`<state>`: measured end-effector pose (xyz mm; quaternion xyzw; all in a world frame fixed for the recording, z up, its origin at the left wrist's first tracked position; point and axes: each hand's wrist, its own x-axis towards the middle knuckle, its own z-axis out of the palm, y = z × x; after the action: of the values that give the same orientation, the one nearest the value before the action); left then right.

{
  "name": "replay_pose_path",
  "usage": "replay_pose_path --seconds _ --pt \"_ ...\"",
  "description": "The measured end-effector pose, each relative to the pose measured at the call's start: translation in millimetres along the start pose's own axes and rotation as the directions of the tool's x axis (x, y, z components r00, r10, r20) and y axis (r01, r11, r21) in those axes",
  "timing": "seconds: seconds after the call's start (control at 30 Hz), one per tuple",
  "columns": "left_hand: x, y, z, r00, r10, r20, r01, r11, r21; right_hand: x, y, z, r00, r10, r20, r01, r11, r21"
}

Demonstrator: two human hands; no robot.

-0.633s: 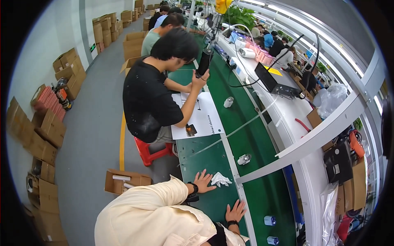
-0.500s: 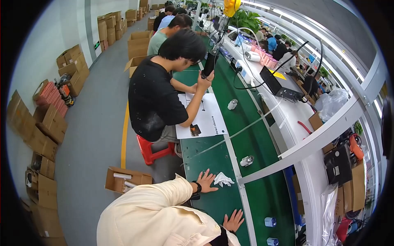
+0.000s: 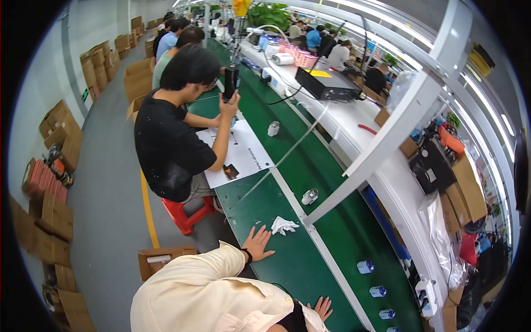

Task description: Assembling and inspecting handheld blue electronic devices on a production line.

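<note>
My left hand (image 3: 257, 243) lies flat on the green workbench (image 3: 287, 265) with its fingers spread, a dark band round the wrist. Just beyond its fingertips is a crumpled white cloth or tissue (image 3: 284, 225), apart from the hand. My right hand (image 3: 321, 308) rests on the bench lower in the picture, fingers stretched out and nothing in them. Part of that hand is hidden by my cream sleeve and body.
Past a metal rail lies a green belt (image 3: 343, 238) carrying several small white-and-blue cylinders (image 3: 365, 266). A slanting white post (image 3: 381, 144) crosses over it. To the left, a co-worker (image 3: 171, 127) holds a black cylindrical tool (image 3: 230, 83) above a white printed sheet (image 3: 246, 149). An open carton (image 3: 152, 263) stands beside me.
The view has shifted, so bench and co-worker appear further left and more cylinders show on the belt. Both hands stay flat on the bench.
</note>
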<state>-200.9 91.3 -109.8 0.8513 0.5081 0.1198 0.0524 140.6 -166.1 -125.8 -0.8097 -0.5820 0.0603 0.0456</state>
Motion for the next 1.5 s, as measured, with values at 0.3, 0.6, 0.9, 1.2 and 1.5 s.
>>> replay_pose_path --seconds 0.3,0.6,0.9,1.2,1.5 --pt "-4 9 -14 0.999 -0.035 0.020 0.034 0.999 0.023 -8 -12 -8 0.996 0.036 -0.085 -0.033 0.999 0.033" --pt "-4 3 -2 0.998 -0.067 0.022 0.067 0.998 0.004 -7 -10 -3 0.994 0.045 -0.096 -0.039 0.997 0.063" --pt "-5 4 -4 0.997 -0.072 -0.001 0.072 0.997 -0.010 -8 -4 7 0.993 0.027 -0.119 -0.030 0.999 -0.026" --pt "-1 3 -6 0.997 -0.066 0.040 0.066 0.998 -0.008 -8 -9 -2 0.988 0.009 -0.156 -0.009 1.000 0.001" --pt "-4 7 -6 0.994 -0.044 0.098 0.040 0.998 0.046 -10 -16 -23 0.996 0.071 -0.055 -0.069 0.997 0.040"
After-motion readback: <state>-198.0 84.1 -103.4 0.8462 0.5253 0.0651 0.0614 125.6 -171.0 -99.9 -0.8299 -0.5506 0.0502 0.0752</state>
